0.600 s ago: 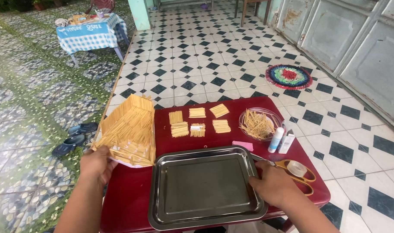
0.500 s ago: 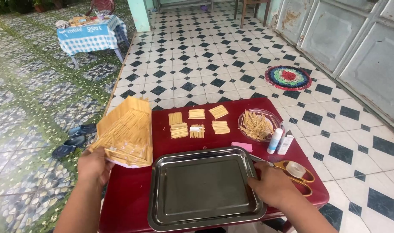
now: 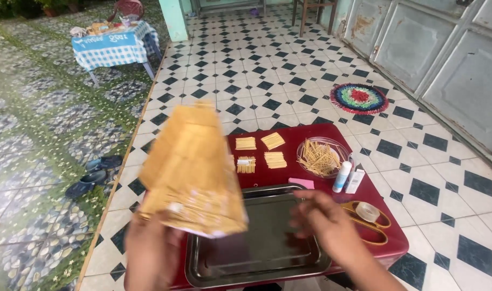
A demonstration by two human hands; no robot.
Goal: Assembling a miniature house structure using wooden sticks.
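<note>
My left hand holds up a tan house-shaped model made of thin sticks, lifted and blurred above the left side of the red table. My right hand hovers with fingers apart over the right part of a dark metal tray and holds nothing. Small flat panels of glued sticks lie in rows on the table beyond the tray. A clear bowl of loose sticks stands at the back right.
A white glue bottle and a small white box stand by the bowl. A pink eraser-like block, scissors with a tape roll, dark sandals on the floor, a checked-cloth table, and a round rug are around.
My left hand has lifted the stick house off the table and swung it up toward the tray. My right hand has risen from the tray's right rim.
</note>
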